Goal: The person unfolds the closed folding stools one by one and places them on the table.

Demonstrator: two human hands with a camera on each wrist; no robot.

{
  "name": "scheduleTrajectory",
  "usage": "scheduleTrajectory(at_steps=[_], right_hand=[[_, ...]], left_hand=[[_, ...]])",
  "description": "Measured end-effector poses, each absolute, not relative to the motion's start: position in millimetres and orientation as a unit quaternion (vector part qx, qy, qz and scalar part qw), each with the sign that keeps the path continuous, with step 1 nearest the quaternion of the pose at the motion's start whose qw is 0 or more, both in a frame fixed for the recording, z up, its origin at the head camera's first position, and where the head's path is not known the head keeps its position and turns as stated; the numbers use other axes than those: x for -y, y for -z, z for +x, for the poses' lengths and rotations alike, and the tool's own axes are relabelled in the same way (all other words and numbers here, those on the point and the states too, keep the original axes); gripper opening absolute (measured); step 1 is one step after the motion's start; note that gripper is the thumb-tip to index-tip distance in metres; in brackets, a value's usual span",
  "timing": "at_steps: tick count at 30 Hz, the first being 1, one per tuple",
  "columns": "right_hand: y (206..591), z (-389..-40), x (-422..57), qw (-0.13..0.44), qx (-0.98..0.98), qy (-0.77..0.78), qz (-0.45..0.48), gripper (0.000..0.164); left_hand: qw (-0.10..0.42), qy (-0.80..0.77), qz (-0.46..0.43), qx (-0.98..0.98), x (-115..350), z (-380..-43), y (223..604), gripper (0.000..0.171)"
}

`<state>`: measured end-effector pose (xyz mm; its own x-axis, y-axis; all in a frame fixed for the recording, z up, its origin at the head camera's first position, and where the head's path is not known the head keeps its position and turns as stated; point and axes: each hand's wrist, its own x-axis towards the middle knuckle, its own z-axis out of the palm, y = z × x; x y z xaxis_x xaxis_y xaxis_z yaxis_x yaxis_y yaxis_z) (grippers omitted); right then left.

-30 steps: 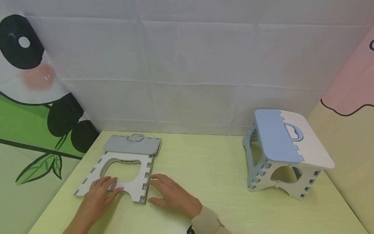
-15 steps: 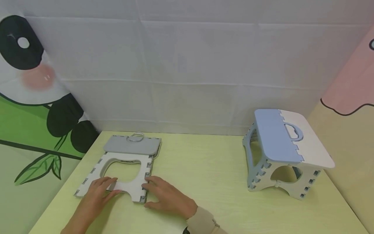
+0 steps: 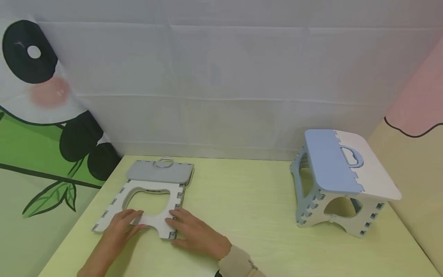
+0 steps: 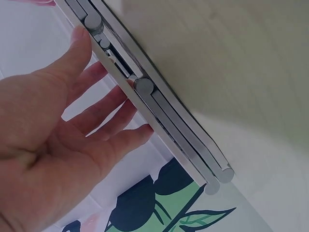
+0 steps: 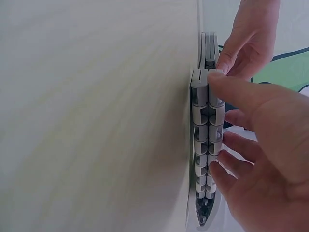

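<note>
A folded step stool, white with a grey top panel and a wire-like handle loop, lies flat on the table at left. My left hand pinches its near white strip, thumb at the front edge and fingers over the top. In the left wrist view the left thumb meets the edge of the stacked panels. My right hand rests its fingers on the stool's right hinged edge, thumb by the near corner. The right wrist view shows those fingertips touching the upper layer of the hinges.
A blue and white folding stool stands unfolded at the right of the pale yellow-green table. A white cloth hangs behind the table's back edge. Printed cartoon panels flank both sides.
My right hand has moved left onto the folded stool's right edge, its fingers now over the white panel. The left hand stays in place. The head view has shifted slightly.
</note>
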<state>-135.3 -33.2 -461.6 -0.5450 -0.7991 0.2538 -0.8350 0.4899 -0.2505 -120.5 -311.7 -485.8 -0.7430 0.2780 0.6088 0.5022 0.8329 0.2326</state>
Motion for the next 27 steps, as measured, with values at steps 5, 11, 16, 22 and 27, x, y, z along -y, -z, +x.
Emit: scheduleTrajectory(at_steps=[5, 11, 16, 22, 27], right_hand=[[464.7, -136.3, 33.3, 0.064, 0.863, -0.168, 0.473, 0.056], [461.9, -134.9, 36.2, 0.073, 0.864, -0.157, 0.473, 0.055], [459.6, -133.8, 40.0, 0.049, 0.866, -0.153, 0.473, 0.055], [458.7, -134.6, 44.1, 0.011, 0.86, -0.168, 0.482, 0.058], [457.0, -134.1, 45.5, 0.004, 0.864, -0.144, 0.482, 0.058]], left_hand=[[0.291, 0.188, -0.223, 0.911, 311.6, -122.7, 488.8, 0.055], [0.291, 0.182, -0.224, 0.912, 311.8, -122.2, 488.9, 0.055], [0.293, 0.181, -0.23, 0.91, 312.7, -122.2, 487.6, 0.059], [0.27, 0.17, -0.217, 0.923, 311.3, -120.2, 481.9, 0.036], [0.258, 0.168, -0.213, 0.927, 310.2, -119.5, 479.3, 0.038]])
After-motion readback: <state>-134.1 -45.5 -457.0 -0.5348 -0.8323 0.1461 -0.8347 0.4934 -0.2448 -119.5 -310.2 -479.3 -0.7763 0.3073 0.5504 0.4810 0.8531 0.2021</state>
